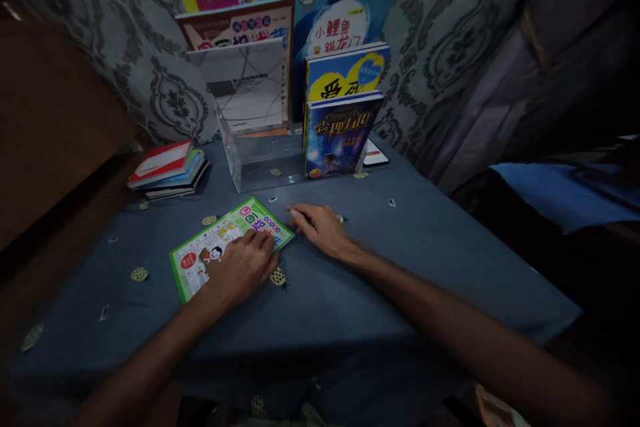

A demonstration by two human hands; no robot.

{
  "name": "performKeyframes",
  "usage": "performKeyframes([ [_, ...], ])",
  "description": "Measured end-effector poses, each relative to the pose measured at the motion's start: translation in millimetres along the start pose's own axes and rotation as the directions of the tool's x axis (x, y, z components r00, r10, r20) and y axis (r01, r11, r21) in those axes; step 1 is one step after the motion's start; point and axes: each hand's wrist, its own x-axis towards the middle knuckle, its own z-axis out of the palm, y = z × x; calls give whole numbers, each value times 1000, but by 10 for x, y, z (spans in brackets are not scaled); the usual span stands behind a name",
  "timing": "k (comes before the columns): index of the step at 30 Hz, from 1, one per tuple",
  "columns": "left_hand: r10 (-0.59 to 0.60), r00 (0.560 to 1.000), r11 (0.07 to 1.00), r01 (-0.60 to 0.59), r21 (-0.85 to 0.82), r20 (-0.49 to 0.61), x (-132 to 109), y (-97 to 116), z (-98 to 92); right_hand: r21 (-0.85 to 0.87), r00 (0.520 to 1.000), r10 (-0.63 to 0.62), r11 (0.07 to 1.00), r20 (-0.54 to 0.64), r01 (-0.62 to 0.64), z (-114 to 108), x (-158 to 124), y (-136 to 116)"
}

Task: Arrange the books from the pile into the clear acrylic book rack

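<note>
A green-edged picture book (190,260) with a cartoon figure and colourful lettering lies flat and slanted on the cloth-covered table. My left hand (245,260) rests on its lower right part, fingers slightly bent over the cover and not wrapped around it. That hand hides some of the artwork. Just past the book's right corner, my right hand (323,230) touches or hovers close above the cloth, its fingers loosely stretched and apart, with nothing visible in it. Directly behind the hands stands a clear acrylic book rack (265,170).
In the rack's right side stand a dark blue book (343,137) and a yellow-and-blue book (345,73), with larger books behind. A white booklet (250,87) leans at left. A small book stack (167,167) sits at the table's left; a phone-like object (376,155) lies behind the rack.
</note>
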Motion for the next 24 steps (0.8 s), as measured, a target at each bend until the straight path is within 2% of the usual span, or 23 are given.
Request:
performKeyframes([
  [7, -13, 998, 993, 5, -119, -66, -5, -92, -6, 87, 996, -65, 994, -66, 71, -62, -26, -57],
  [15, -36, 995, 982, 17, -190, -95, 3, -96, 0, 133, 981, -154, 976, -121, 170, -59, -38, -64],
  [20, -28, 994, 984, 8, -179, -109, 6, -101, 4, 155, 982, -164, 972, -93, 177, -68, -62, -104],
  [24, -16, 996, 989, 3, -148, -87, 0, -63, 20, 77, 976, -214, 974, 29, 212, -57, -90, -121],
])
